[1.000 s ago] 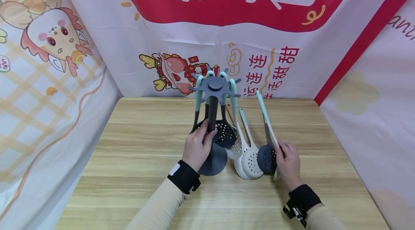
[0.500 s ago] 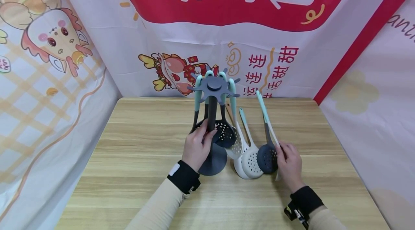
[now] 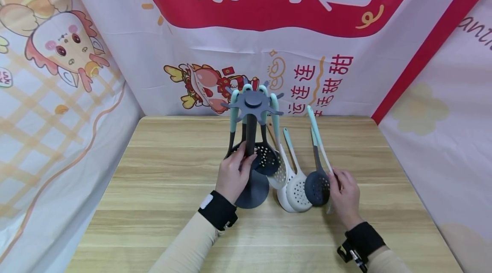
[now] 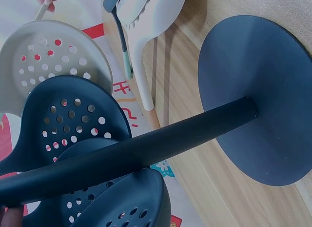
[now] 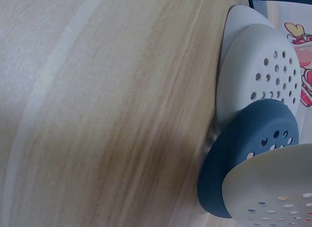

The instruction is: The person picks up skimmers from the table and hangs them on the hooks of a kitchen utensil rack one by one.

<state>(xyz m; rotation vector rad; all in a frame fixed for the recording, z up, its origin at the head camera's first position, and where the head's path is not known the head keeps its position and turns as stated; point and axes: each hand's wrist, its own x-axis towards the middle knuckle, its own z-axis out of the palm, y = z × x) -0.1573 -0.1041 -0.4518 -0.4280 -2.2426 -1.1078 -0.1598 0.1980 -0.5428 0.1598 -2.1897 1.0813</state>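
My left hand (image 3: 236,174) grips the dark pole of a utensil rack (image 3: 251,101) standing on a round base (image 4: 253,100). Dark skimmers (image 3: 267,159) with mint handles hang from its hooks, as does a pale skimmer (image 4: 53,53). To the right, my right hand (image 3: 346,198) pinches the pale shaft of a mint-handled utensil (image 3: 320,140), its handle pointing up and away. In the right wrist view a pale perforated head (image 5: 263,178) is closest to the camera; no fingers show there. Just left of this hand lies a dark skimmer (image 3: 316,189).
A white skimmer (image 3: 299,194) lies between the rack and the dark skimmer, overlapping another white utensil (image 3: 283,201). All are on a wooden table (image 3: 165,221). Printed cloth (image 3: 215,44) hangs behind the table and along both sides.
My right hand has shifted slightly right, and the mint handle it holds has swung a little right, away from the dark skimmer's handle. My left hand and the rack stay put.
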